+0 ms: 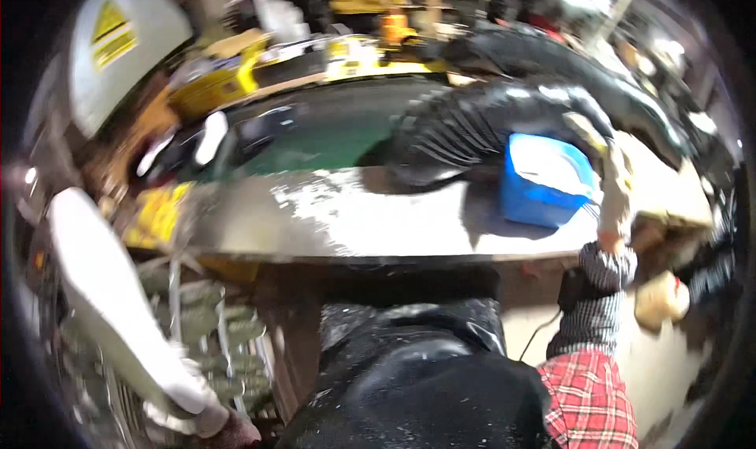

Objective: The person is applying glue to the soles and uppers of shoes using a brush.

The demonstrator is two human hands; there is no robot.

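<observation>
At the lower left, my left hand [198,419], in a pale glove, grips one end of a long white shoe insole [110,280]. The insole stands tilted up and away from me, beside the bench. My right arm reaches forward in a red checked sleeve with a dark striped cuff. My gloved right hand [617,185] is at the right side of a blue tub [529,189] with white material inside. Its fingers are blurred, and I cannot tell whether they grip anything. More white sole-shaped pieces [211,138] lie at the far left of the bench.
The worktable [244,228] has a green and dark surface, smeared white along the near part. A thick black ribbed hose [465,126] curves over it behind the tub. Yellow boxes [209,90] line the back. A wire rack [224,331] of dark green pieces stands at lower left.
</observation>
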